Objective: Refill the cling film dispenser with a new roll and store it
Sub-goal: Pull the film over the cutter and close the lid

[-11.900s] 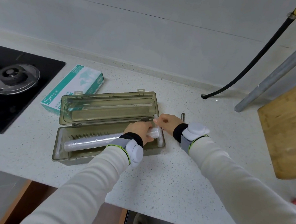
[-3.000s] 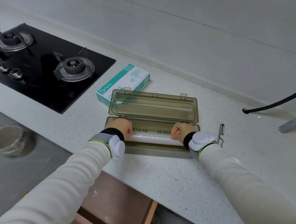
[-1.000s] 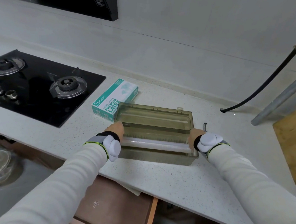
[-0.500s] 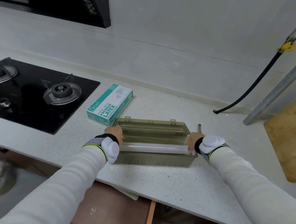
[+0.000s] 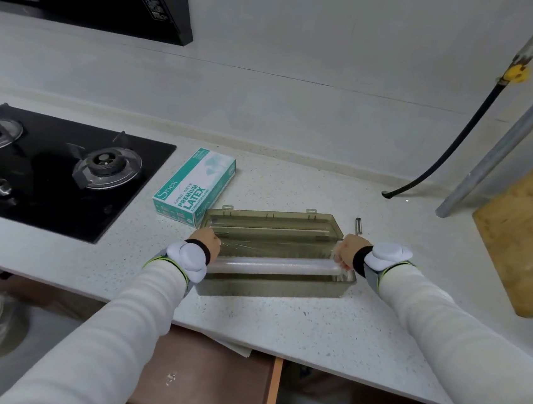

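Moved the left hand (image 5: 203,239) out to the left end of the cling film roll (image 5: 275,263); twelve seconds back had both hands crowded at its right end. Kept the right hand (image 5: 345,251) at that right end.

Working on a pale speckled worktop (image 5: 311,325). Has a black gas hob (image 5: 49,162) at 9 to 10 o'clock of the dispenser and a wooden cutting board (image 5: 524,235) at 3 o'clock, both well apart from it. Has the smoky, see-through dispenser (image 5: 269,284) at centre, long side running 9 to 3 o'clock, lid (image 5: 272,225) open and tilted back toward 12 o'clock. Holds the roll lengthwise over the open base, close to its 6 o'clock wall: left fingers curled over one end, right fingers curled round the other, fingertips mostly hidden. Shows a green-and-white glove box (image 5: 194,187) at 11 o'clock, just beside the lid's left corner, and a small metal tool (image 5: 358,226) at 2 o'clock, near the right hand.
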A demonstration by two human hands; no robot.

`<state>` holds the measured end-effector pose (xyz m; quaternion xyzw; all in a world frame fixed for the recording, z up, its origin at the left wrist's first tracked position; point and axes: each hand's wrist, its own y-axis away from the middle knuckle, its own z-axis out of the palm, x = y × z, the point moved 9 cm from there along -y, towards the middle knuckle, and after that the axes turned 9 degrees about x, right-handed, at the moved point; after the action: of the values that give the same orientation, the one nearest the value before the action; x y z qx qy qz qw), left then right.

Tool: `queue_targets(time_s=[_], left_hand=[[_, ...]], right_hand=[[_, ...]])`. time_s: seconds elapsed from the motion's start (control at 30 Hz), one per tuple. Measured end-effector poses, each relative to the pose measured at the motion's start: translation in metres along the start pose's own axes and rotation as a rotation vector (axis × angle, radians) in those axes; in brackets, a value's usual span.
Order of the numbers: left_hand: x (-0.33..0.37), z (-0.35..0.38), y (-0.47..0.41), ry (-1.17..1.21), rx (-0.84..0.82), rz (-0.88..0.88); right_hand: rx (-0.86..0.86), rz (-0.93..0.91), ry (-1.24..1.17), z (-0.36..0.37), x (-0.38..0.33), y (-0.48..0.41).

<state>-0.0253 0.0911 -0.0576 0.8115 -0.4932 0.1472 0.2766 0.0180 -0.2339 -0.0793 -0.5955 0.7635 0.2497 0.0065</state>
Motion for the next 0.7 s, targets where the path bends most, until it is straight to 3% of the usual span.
queue_targets(time_s=[0.17, 0.33, 0.7], left_hand=[[-0.006, 0.007, -0.003, 0.292, -0.105, -0.097], [-0.014, 0.011, 0.000, 0.541, -0.223, -0.221], [-0.016, 0.009, 0.005, 0.865, -0.369, -0.308]], right_hand=[[0.022, 0.050, -0.207, -0.006, -0.002, 0.007], [-0.056, 0.227, -0.660, -0.006, 0.008, 0.014], [-0.197, 0.270, -0.937, -0.009, 0.008, 0.023]])
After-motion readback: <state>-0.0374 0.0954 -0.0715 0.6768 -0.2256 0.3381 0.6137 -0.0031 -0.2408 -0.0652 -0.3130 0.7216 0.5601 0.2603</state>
